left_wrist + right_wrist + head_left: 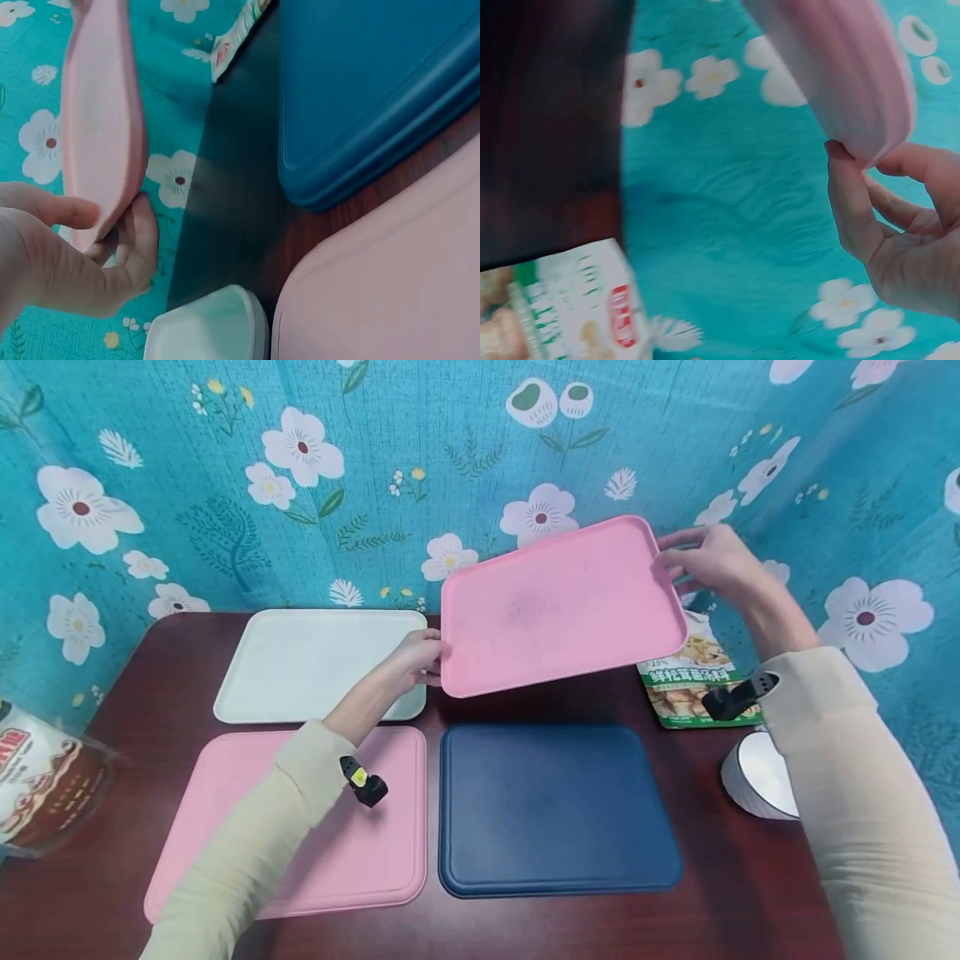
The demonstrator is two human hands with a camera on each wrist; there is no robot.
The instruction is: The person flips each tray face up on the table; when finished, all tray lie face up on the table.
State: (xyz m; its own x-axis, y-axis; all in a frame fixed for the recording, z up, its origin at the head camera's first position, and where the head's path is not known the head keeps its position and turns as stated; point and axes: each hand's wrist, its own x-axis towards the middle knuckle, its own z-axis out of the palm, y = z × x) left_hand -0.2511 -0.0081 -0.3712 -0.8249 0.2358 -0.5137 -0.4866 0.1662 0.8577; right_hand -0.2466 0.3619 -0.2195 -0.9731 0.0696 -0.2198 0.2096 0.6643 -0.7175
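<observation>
Both hands hold a pink tray [562,606] up off the table, tilted with its right end higher. My left hand [416,658] grips its left end; in the left wrist view the thumb lies on one face and the curled fingers [142,232] on the other. At the raised right end my right hand [708,560] pinches the rim between thumb and fingers, seen too in the right wrist view [907,225]. Beneath the raised tray lies a dark blue tray [558,810]. A second pink tray [375,843] lies under my left forearm, with a white tray [315,660] behind it.
A green and white food packet [690,681] stands at the back right, with a white round container [761,777] in front, partly behind my right sleeve. On the far left is a brown and white package [45,777]. A blue flowered cloth [450,460] hangs along the table's back edge.
</observation>
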